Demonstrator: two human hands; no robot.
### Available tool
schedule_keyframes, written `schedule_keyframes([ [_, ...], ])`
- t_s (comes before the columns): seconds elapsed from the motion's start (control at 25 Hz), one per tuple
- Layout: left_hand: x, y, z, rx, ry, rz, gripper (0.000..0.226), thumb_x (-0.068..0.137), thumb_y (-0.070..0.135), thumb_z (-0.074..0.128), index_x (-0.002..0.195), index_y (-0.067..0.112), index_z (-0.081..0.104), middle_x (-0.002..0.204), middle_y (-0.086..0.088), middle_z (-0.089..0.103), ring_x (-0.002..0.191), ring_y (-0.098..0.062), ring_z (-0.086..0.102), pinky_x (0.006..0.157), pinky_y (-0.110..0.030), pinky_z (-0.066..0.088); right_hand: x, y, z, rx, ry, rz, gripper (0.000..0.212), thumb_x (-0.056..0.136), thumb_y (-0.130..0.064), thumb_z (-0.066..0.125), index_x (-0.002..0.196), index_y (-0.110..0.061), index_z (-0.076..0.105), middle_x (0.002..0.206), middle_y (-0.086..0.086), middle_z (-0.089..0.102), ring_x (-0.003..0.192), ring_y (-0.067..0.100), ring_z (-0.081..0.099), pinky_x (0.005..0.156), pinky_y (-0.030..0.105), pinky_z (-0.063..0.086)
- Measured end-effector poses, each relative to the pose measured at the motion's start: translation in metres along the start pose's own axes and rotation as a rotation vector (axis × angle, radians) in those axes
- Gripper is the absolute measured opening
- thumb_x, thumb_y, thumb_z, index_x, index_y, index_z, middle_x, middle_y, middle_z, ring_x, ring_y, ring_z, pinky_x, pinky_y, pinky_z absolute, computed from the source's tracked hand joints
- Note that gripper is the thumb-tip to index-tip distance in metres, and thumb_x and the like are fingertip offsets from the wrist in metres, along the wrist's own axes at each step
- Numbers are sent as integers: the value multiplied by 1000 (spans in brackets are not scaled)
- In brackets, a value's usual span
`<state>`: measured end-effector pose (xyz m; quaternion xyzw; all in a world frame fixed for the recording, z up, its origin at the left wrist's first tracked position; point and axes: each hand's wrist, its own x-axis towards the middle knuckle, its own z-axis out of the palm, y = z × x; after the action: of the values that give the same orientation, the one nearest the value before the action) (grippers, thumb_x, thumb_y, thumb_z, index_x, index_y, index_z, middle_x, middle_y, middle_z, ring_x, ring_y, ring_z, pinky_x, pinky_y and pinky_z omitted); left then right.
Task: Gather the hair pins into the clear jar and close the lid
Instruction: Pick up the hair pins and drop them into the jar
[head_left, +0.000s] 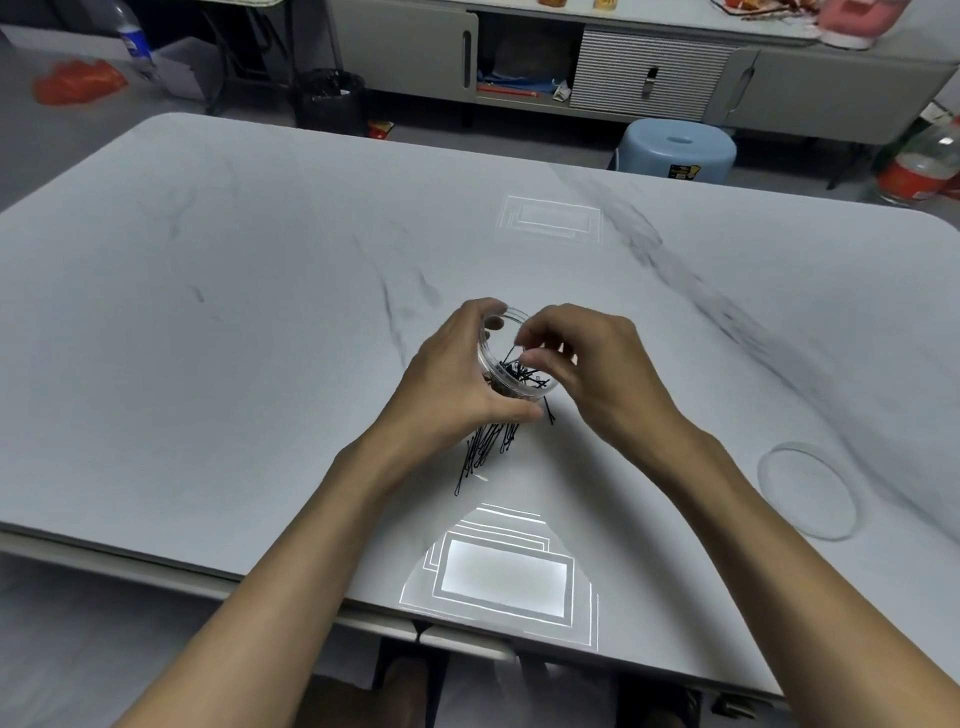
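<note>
Here the left hand (457, 382) curls round the tilted clear jar (493, 358); the right hand (597, 364) pinches hair pins (522, 371) at its mouth. Loose pins (483, 447) lie on the bench (260, 312) beneath the left hand, and the lid (808, 491) lies right of the right hand.

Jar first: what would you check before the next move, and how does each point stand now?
1. Jar gripped: ok, the left hand holds it.
2. Jar open: ok, the lid lies apart on the table.
3. Right hand at the mouth: ok, it pinches pins there.
4. All pins in: not ok, a heap lies beside the jar.
5. Jar resting on the table: cannot tell.
</note>
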<state>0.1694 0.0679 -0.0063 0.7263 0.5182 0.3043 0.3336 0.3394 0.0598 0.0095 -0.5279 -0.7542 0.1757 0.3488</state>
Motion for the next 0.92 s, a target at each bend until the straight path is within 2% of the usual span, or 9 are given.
schedule_keyframes([
  [0.08, 1, 0, -2, -20, 47, -15, 98, 51, 37, 93, 134, 26, 43, 129, 8, 55, 117, -9, 52, 96, -29, 44, 3, 2, 0, 83, 85, 24, 14, 82, -7, 72, 94, -14, 71, 86, -4, 69, 74, 2, 59, 71, 9, 42],
  [0.2, 3, -6, -12, -44, 154, -67, 99, 50, 38, 93, 135, 25, 43, 126, 9, 56, 116, -9, 53, 94, -27, 43, 6, 14, 0, 149, 171, 253, 10, 85, -11, 68, 89, -18, 73, 77, -12, 69, 73, -1, 61, 70, 10, 44],
  [0.28, 4, -11, -20, -70, 214, -98, 99, 51, 36, 93, 135, 25, 43, 128, 8, 56, 118, -10, 52, 96, -29, 43, 6, 24, 8, 71, 90, 452, 10, 87, -21, 67, 82, -15, 73, 72, -9, 69, 74, 9, 65, 67, 19, 46],
  [0.4, 3, -18, -29, -95, 293, -138, 97, 53, 35, 93, 135, 25, 43, 131, 6, 56, 119, -12, 52, 92, -25, 41, 25, 25, 27, -139, -70, 625, 48, 86, -46, 63, 67, -3, 62, 63, 10, 63, 67, 30, 61, 59, 33, 44],
  [0.48, 3, -20, -32, -105, 320, -147, 96, 54, 35, 92, 135, 24, 43, 130, 6, 56, 118, -11, 52, 87, -22, 37, 47, 17, 37, -309, -127, 655, 53, 81, -55, 65, 60, -10, 48, 64, 5, 53, 63, 29, 51, 55, 33, 37],
  [0.6, 3, -22, -36, -114, 330, -152, 96, 54, 35, 92, 136, 23, 42, 130, 5, 55, 116, -10, 51, 85, -20, 35, 68, 6, 54, -490, -242, 599, 40, 77, -39, 74, 70, -12, 45, 83, 7, 54, 76, 30, 52, 61, 30, 37],
  [0.72, 3, -25, -41, -127, 335, -160, 95, 55, 34, 91, 136, 24, 43, 131, 5, 55, 115, -10, 51, 85, -20, 35, 64, 7, 61, -642, -291, 535, 31, 82, -8, 61, 65, -12, 35, 90, 11, 55, 77, 32, 47, 64, 31, 35],
  [0.8, 3, -27, -43, -125, 330, -158, 95, 55, 35, 91, 135, 24, 43, 131, 5, 55, 116, -11, 51, 85, -20, 35, 54, 10, 58, -701, -322, 508, 29, 81, 0, 53, 64, -12, 33, 87, 12, 53, 74, 32, 44, 63, 32, 34],
  [0.92, 1, -27, -44, -132, 316, -155, 95, 55, 35, 92, 136, 24, 42, 132, 5, 55, 118, -11, 51, 86, -21, 36, 42, 17, 53, -671, -425, 476, 8, 84, -1, 50, 76, -3, 51, 97, 19, 63, 78, 35, 54, 63, 33, 40],
])
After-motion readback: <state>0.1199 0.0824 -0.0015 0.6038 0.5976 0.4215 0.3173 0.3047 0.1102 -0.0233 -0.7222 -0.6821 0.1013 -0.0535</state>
